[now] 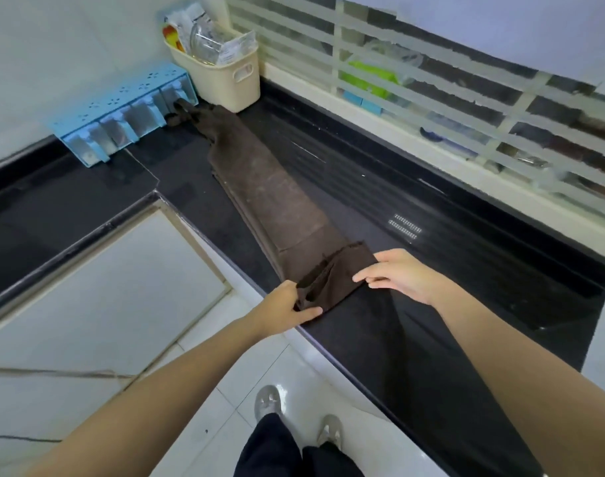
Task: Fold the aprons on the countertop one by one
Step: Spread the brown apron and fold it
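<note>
Pinching 1 brown apron (277,187) end: L grip (287,306) & R grip (397,275), on countertop (414,339).

Black countertop (414,339) bears brown apron (270,187), cream basket (221,80), blue rack (122,115).

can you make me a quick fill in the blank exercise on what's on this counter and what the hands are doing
1. Both hands, the left hand and the right hand, hold the near end of a long ____ apron.
2. The apron lies on a ____ countertop.
3. Past the apron's far end stands a cream ____ stuffed with packets.
4. The container beside the basket is light ____.

Missing words: brown; black; basket; blue
</note>
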Available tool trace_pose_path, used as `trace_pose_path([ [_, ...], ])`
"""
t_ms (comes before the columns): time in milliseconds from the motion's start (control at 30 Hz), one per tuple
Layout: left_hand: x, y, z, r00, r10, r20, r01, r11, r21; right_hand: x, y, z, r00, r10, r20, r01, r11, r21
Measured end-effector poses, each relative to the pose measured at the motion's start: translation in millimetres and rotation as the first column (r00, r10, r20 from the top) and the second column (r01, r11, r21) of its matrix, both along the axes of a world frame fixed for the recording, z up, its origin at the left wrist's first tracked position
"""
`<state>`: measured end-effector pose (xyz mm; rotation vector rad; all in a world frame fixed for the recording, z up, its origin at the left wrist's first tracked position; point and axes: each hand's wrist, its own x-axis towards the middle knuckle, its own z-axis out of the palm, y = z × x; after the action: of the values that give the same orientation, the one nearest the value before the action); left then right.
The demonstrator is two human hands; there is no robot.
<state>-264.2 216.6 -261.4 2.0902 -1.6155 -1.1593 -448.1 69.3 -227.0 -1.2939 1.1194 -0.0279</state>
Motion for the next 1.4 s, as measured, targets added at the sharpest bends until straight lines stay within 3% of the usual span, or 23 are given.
trace_pose_path([
  [67,0,-1,5,0.989,0.127,-0.071,-0.123,0.991,0.058,-1,-7,-8,0.969,0.09,-0.231,-0.159,0.94,-0.303],
  [133,4,-1,8,0.98,0.172,-0.095,-0.163,0.982,0.1,0,-11,-9,0.979,0.046,-0.199,-0.128,0.9,-0.417],
  [233,8,-2,12,0.974,0.215,-0.077,-0.206,0.972,0.111,6,-11,-9,0.993,0.038,-0.108,-0.079,0.91,-0.407],
  [300,8,1,11,0.98,0.198,-0.033,-0.196,0.978,0.065,13,-12,-16,0.965,0.101,-0.241,-0.202,0.874,-0.442],
  [433,8,8,4,0.981,0.193,-0.008,-0.193,0.981,0.013,31,-2,-24,0.827,0.123,-0.548,-0.463,0.703,-0.54],
  [533,14,11,4,0.971,0.24,0.009,-0.24,0.971,-0.024,39,5,-26,0.79,0.113,-0.603,-0.499,0.69,-0.524],
  [633,16,15,6,0.898,0.418,0.136,-0.371,0.887,-0.273,43,9,-29,0.768,0.117,-0.63,-0.514,0.699,-0.497],
  [700,10,17,12,0.828,0.472,0.304,-0.27,0.809,-0.522,46,11,-28,0.748,0.106,-0.655,-0.531,0.688,-0.495],
  [767,1,14,14,0.843,0.244,0.48,0.145,0.756,-0.639,48,12,-28,0.733,0.101,-0.673,-0.548,0.674,-0.495],
  [833,-10,11,1,0.789,-0.085,0.609,0.471,0.719,-0.511,53,13,-25,0.718,0.091,-0.69,-0.556,0.671,-0.491],
  [867,-13,12,-6,0.762,-0.21,0.613,0.511,0.777,-0.369,55,14,-25,0.712,0.091,-0.696,-0.557,0.677,-0.482],
  [967,-9,13,-18,0.712,-0.327,0.621,0.421,0.907,-0.006,52,14,-26,0.723,0.097,-0.684,-0.556,0.669,-0.493],
  [1033,-4,9,-16,0.679,-0.355,0.642,0.393,0.915,0.09,46,15,-24,0.771,0.054,-0.635,-0.578,0.48,-0.66],
  [1100,-1,7,-13,0.706,-0.339,0.623,0.382,0.922,0.068,43,15,-25,0.818,0.168,-0.55,-0.575,0.231,-0.785],
  [1133,1,7,-12,0.723,-0.327,0.608,0.37,0.927,0.059,43,13,-25,0.774,0.292,-0.561,-0.618,0.157,-0.771],
  [1200,4,8,-11,0.749,-0.301,0.591,0.346,0.937,0.038,43,13,-25,0.561,0.454,-0.692,-0.794,0.061,-0.604],
  [1233,7,8,-11,0.764,-0.281,0.581,0.332,0.943,0.019,41,13,-26,0.462,0.475,-0.749,-0.861,0.037,-0.508],
  [1300,17,10,-11,0.829,-0.217,0.516,0.282,0.958,-0.049,37,9,-29,0.376,0.481,-0.792,-0.911,0.036,-0.411],
  [1400,30,15,-10,0.959,0.021,0.281,0.039,0.978,-0.207,39,5,-30,0.408,0.477,-0.778,-0.898,0.056,-0.437],
])
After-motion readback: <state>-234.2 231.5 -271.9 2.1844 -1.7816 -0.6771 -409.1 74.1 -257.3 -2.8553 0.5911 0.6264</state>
